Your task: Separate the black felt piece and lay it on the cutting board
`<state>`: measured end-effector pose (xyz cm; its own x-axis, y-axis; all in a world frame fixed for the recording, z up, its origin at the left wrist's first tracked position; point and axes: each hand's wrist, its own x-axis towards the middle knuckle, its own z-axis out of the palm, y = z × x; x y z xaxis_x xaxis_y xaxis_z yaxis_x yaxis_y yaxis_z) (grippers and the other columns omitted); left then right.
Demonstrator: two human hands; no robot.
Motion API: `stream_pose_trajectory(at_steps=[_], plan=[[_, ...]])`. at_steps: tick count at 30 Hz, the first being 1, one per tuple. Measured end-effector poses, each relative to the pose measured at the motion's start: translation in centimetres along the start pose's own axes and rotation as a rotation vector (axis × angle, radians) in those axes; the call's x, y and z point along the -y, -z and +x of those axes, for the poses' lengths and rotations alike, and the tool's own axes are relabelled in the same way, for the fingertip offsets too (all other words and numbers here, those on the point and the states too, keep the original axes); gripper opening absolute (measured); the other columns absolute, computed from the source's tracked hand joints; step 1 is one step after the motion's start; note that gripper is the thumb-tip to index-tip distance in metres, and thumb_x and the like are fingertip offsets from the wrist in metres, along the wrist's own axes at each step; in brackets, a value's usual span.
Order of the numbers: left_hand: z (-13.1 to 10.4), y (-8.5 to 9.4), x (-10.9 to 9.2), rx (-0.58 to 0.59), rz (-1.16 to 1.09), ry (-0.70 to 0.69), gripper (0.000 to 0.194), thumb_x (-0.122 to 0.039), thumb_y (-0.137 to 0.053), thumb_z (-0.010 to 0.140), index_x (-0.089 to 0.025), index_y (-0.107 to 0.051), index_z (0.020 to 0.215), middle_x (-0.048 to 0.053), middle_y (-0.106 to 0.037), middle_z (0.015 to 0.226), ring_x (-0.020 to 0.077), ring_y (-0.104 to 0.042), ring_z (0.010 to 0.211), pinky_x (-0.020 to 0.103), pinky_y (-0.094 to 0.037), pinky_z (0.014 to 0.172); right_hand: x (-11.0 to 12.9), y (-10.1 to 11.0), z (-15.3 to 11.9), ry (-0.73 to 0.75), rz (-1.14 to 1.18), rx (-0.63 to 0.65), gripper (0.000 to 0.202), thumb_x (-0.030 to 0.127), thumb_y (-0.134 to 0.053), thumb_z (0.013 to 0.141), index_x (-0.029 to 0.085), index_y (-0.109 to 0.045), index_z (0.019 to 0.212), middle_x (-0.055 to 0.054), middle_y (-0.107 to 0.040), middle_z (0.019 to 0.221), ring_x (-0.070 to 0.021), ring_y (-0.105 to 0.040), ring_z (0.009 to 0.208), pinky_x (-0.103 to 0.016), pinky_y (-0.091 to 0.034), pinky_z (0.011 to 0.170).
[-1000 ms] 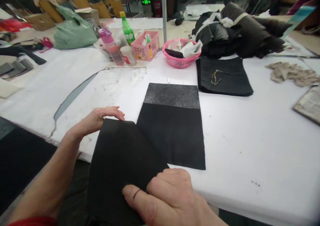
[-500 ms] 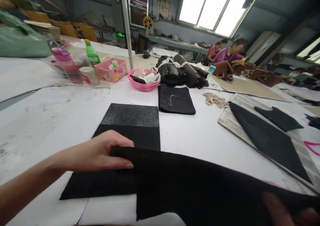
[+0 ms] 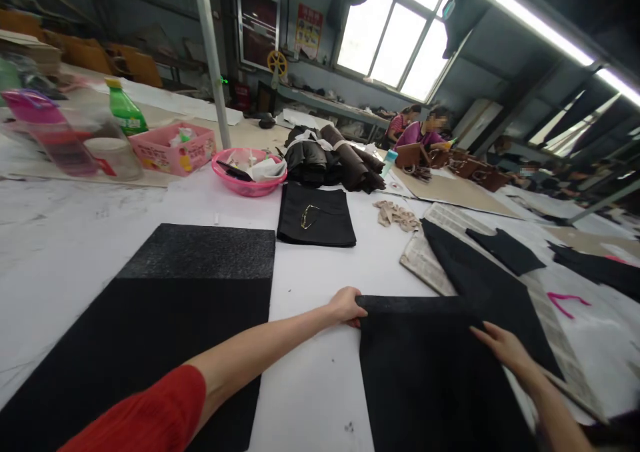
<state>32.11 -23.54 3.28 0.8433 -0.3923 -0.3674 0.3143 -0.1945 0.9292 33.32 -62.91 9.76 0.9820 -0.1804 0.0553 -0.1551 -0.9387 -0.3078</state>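
Both of my hands hold a black fabric panel (image 3: 430, 372) by its far edge, at the right of the white table. My left hand (image 3: 349, 307) pinches the far left corner, thumb and fingers closed. My right hand (image 3: 503, 347) grips the right side close to the far right corner, its fingers partly hidden by the cloth. A larger black panel (image 3: 165, 332) with a grey speckled band along its far end lies flat to the left, under my left arm. Farther back sits a stack of black pieces (image 3: 317, 215) with a pair of glasses (image 3: 309, 217) on top.
A pink basin (image 3: 250, 175), pink box (image 3: 173, 149) and green bottle (image 3: 125, 109) stand at the back left. Dark rolled material (image 3: 335, 155) lies behind the stack. On the right, a newspaper-covered board (image 3: 425, 255) carries black pieces. Co-workers (image 3: 423, 129) sit farther off.
The held panel has swung from across the front to the right, and both hands now grip its far edge. The view has turned right, uncovering more of the left panel.
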Motion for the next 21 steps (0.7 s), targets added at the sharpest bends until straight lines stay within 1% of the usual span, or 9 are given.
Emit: stream_pose_trajectory(at_steps=[1, 3, 6, 8, 10, 13, 15, 18, 21], plan=[[1.2, -0.4, 0.7, -0.022, 0.014, 0.016, 0.026, -0.012, -0.062, 0.079, -0.008, -0.058, 0.104, 0.002, -0.061, 0.06, 0.0139, -0.059, 0.047, 0.023, -0.049, 0.046, -0.6, -1.7, 1.1, -0.025, -0.023, 0.043, 0.037, 0.049, -0.059, 0.089, 0.013, -0.067, 0.089, -0.004, -0.067, 0.077, -0.0163, -0.064, 0.07, -0.031, -0.054, 0.068], [3.0, -0.9, 2.0, -0.05, 0.041, 0.033, 0.032, -0.011, -0.062, 0.079, -0.01, -0.055, 0.11, 0.0, -0.059, 0.056, 0.0149, -0.06, 0.044, 0.022, -0.048, 0.043, -1.8, -4.7, 2.6, -0.079, -0.076, 0.105, 0.031, 0.043, -0.059, 0.092, 0.013, -0.064, 0.092, -0.002, -0.066, 0.084, -0.0153, -0.064, 0.077, -0.034, -0.054, 0.075], [4.7, -1.0, 3.3, -0.055, 0.08, 0.045, 0.037, -0.015, -0.063, 0.079, -0.013, -0.051, 0.114, -0.001, -0.059, 0.055, 0.0167, -0.062, 0.046, 0.02, -0.047, 0.042, -3.4, -7.5, 3.5, -0.181, -0.159, 0.121, 0.024, 0.036, -0.059, 0.093, 0.013, -0.062, 0.1, -0.004, -0.064, 0.096, -0.0171, -0.062, 0.089, -0.038, -0.052, 0.083], [5.3, -0.9, 3.5, -0.05, 0.11, 0.048, 0.04, -0.019, -0.062, 0.082, -0.014, -0.048, 0.119, -0.001, -0.06, 0.054, 0.018, -0.064, 0.048, 0.019, -0.046, 0.042, -4.1, -8.4, 3.7, -0.249, -0.2, 0.104, 0.027, 0.038, -0.057, 0.094, 0.014, -0.061, 0.106, -0.006, -0.063, 0.102, -0.0187, -0.061, 0.094, -0.04, -0.051, 0.085], [5.6, -0.8, 3.3, -0.053, 0.15, 0.033, 0.04, -0.022, -0.061, 0.084, -0.015, -0.047, 0.121, -0.002, -0.06, 0.054, 0.0179, -0.065, 0.05, 0.019, -0.045, 0.043, -4.4, -8.9, 3.7, -0.312, -0.226, 0.08, 0.032, 0.042, -0.055, 0.095, 0.015, -0.06, 0.109, -0.006, -0.062, 0.104, -0.0195, -0.06, 0.095, -0.041, -0.051, 0.086], [5.7, -0.8, 2.6, -0.086, 0.24, -0.013, 0.035, -0.027, -0.064, 0.083, -0.018, -0.052, 0.115, -0.004, -0.058, 0.052, 0.0157, -0.063, 0.047, 0.019, -0.043, 0.047, -4.3, -9.5, 3.7, -0.379, -0.243, 0.025, 0.036, 0.047, -0.05, 0.096, 0.016, -0.059, 0.113, -0.007, -0.061, 0.105, -0.0198, -0.06, 0.095, -0.042, -0.051, 0.085], [5.7, -0.7, 2.3, -0.13, 0.308, -0.051, 0.034, -0.028, -0.066, 0.081, -0.019, -0.055, 0.112, -0.005, -0.058, 0.054, 0.0146, -0.062, 0.047, 0.021, -0.044, 0.052, -4.0, -9.9, 3.5, -0.396, -0.244, -0.019, 0.038, 0.049, -0.049, 0.096, 0.017, -0.058, 0.115, -0.007, -0.06, 0.108, -0.02, -0.06, 0.096, -0.042, -0.051, 0.085], [5.4, -0.5, 2.2, -0.188, 0.386, -0.106, 0.033, -0.03, -0.069, 0.079, -0.02, -0.057, 0.109, -0.005, -0.06, 0.058, 0.0145, -0.063, 0.054, 0.022, -0.044, 0.062, -3.4, -10.8, 2.7, -0.389, -0.24, -0.098, 0.039, 0.048, -0.048, 0.097, 0.017, -0.056, 0.119, -0.009, -0.059, 0.114, -0.0207, -0.059, 0.099, -0.043, -0.05, 0.087], [5.3, -0.4, 2.5, -0.208, 0.428, -0.139, 0.031, -0.031, -0.071, 0.078, -0.021, -0.058, 0.105, -0.005, -0.062, 0.062, 0.0142, -0.062, 0.055, 0.023, -0.042, 0.063, -2.9, -11.6, 1.5, -0.376, -0.233, -0.182, 0.039, 0.045, -0.047, 0.098, 0.017, -0.053, 0.124, -0.009, -0.056, 0.12, -0.0212, -0.058, 0.102, -0.043, -0.05, 0.088]])
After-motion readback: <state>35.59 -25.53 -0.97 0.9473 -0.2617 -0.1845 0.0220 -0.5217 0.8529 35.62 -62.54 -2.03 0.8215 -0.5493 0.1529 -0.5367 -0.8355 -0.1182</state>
